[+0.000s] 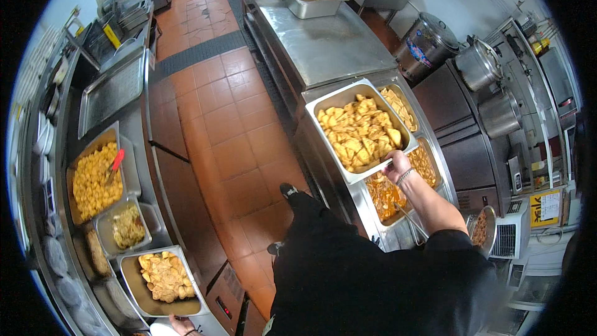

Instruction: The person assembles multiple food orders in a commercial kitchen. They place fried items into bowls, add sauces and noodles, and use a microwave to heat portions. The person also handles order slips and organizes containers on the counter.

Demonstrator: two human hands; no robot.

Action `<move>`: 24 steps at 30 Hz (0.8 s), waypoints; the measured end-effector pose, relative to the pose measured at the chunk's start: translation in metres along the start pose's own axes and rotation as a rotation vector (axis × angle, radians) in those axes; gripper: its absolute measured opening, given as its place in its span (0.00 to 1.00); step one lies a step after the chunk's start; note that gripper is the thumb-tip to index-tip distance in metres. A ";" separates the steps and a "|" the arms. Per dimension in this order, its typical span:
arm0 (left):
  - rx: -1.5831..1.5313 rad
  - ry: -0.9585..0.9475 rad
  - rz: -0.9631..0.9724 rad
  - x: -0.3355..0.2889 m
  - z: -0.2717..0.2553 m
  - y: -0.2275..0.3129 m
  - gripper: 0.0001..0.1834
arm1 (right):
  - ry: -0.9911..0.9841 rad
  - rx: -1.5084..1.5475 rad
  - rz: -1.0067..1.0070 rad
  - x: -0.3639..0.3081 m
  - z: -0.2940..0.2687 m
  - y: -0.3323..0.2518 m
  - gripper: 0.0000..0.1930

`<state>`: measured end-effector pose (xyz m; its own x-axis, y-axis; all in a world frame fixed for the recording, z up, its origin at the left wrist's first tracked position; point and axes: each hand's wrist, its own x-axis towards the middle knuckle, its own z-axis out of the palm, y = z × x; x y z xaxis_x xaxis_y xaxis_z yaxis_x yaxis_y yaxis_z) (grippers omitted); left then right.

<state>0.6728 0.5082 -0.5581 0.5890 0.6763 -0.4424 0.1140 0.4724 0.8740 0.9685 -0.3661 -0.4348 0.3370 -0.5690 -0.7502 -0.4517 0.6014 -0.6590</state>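
Table (323,40), centre-right | right grip (397,165) clamped on full pan (352,178), seemingly unseated | lower left: left grip (181,324) at part-filled pan (135,283), closure unclear

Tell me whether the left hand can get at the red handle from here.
Probably not without leaning: the left hand touches the near pan, and that pan and a tub lie between it and the red handle.

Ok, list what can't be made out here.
All in the head view:
Left hand: forearm cut off by the lower edge; exact grip unclear.
Red-brown stew: partly covered by the large steel tray.
Dark patterned pot: contents hidden by its lid.
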 end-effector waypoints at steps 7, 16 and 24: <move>-0.037 0.790 -0.129 0.005 0.039 0.001 0.32 | 0.072 0.084 0.051 0.182 -0.020 -0.045 0.07; 0.415 0.536 -0.673 -0.206 0.092 -0.157 0.21 | -0.372 0.045 -0.014 0.282 -0.078 0.025 0.21; 1.176 0.081 -0.426 -0.317 0.201 -0.286 0.24 | -0.280 -0.847 -0.483 0.237 0.044 0.027 0.18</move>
<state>0.6139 0.0446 -0.6277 0.2835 0.6465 -0.7083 0.9518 -0.0996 0.2901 1.0720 -0.4599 -0.6330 0.7706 -0.4288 -0.4714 -0.6167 -0.3153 -0.7213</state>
